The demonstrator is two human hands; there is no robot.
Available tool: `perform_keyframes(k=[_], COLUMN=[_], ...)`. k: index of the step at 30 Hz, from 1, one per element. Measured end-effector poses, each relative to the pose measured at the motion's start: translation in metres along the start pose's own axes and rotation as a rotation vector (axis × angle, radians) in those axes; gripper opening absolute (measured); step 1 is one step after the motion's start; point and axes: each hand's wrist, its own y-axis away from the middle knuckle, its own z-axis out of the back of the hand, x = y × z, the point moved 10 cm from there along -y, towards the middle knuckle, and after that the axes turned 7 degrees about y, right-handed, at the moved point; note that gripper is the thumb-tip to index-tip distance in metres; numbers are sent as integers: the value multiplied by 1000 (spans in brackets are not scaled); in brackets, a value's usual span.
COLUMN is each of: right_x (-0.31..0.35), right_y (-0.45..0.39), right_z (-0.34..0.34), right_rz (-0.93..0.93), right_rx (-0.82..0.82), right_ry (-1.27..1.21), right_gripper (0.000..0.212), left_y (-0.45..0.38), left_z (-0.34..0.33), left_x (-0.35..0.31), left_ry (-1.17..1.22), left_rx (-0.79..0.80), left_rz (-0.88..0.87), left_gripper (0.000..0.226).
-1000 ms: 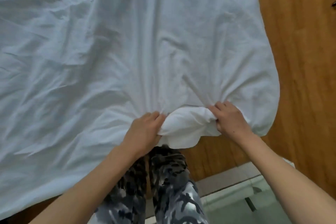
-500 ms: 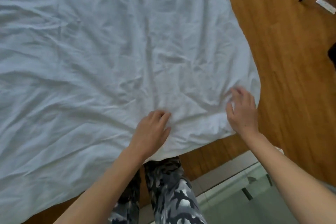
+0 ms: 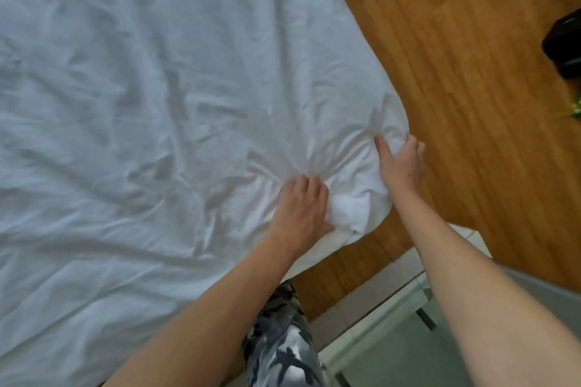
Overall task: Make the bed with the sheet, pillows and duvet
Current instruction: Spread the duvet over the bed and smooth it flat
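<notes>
Wood floor (image 3: 440, 78) runs along the bed's rt side; white sheet (image 3: 151, 110) covers the bed, wrinkled. Your left hand (image 3: 303, 207) lies knuckles-up, fingers curled into bunched sheet near the corner. Your right hand (image 3: 401, 163) sits just to its rt at the corner, thumb and fingers clamped on a fold. Black object (image 3: 564, 41) well beyond rt hand. Camo trousers (image 3: 279, 345) below left wrist.

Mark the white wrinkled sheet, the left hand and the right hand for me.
White wrinkled sheet (image 3: 151, 110), head view, flat middle area.
Left hand (image 3: 300, 214), head view, back of hand.
Right hand (image 3: 401, 163), head view, back of hand.
</notes>
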Motion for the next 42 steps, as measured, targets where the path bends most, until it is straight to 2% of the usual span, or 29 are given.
perform_keyframes(k=[3, 4, 6, 10, 11, 13, 15, 17, 19, 21, 22, 23, 25, 27, 29, 31, 32, 35, 38, 42], right_x=[6, 11, 24, 45, 50, 56, 60, 62, 52, 39, 45, 57, 91, 123, 144, 143, 132, 66, 10, -1], right_y=[-13, -18, -19, -5, -1, 2, -5, -17, -32, -33, -25, -13, 20, 52, 76, 91, 93, 84, 78, 81], right_z=[7, 10, 16, 50, 68, 105, 131, 129, 103, 78, 70, 61, 40, 14, -15, -47, -60, -74, -66, -58], right_rz=[43, 80, 206, 573, 691, 876, 931, 869, 643, 429, 415, 458, 627, 781, 880, 939, 933, 721, 458, 352], right_rx=[-90, -105, -122, -223, -293, -413, -454, -415, -245, -101, -100, -127, -195, -230, -208, -153, -134, -97, -70, 50], right_ry=[50, 84, 200, 348, 380, 442, 489, 582, 698, 645, 551, 451, 332, 282, 270, 322, 370, 414, 396, 516], right_gripper=[52, 40, 25, 26, 27, 31, 34, 29, 16, 33, 37, 40, 46, 52, 55, 56, 56, 60, 65, 64], left_y=[-12, -15, -21, -20, -16, -9, -9, -11, -13, -12, -11, -8, 1, 12, 24, 31, 32, 32, 43, 59], left_z=[2, 0, -3, 3, 10, 29, 43, 38, 25, 7, 4, 7, 30, 52, 56, 42, 30, -22, -54, -58], left_x=[-5, -8, -14, -9, -10, -25, -34, -33, -30, -31, -32, -31, -9, 42, 102, 136, 138, 94, 35, 8], left_ry=[-100, -66, -4, 202, 258, 355, 453, 459, 398, 368, 388, 420, 429, 312, 233, 210, 203, 167, 83, -3], left_rx=[78, 108, 123, 91, 19, -120, -192, -236, -225, -145, -121, -128, -320, -597, -701, -656, -590, -354, -251, -92], left_rz=[-14, -22, -25, -14, -49, -107, -106, -85, -93, -133, -159, -189, -191, -11, 260, 410, 410, 172, -118, -237], left_gripper=[10, 6, 20, 17, 13, 26, 34, 33, 25, 7, 9, 15, 19, 28, 41, 50, 54, 65, 67, 70])
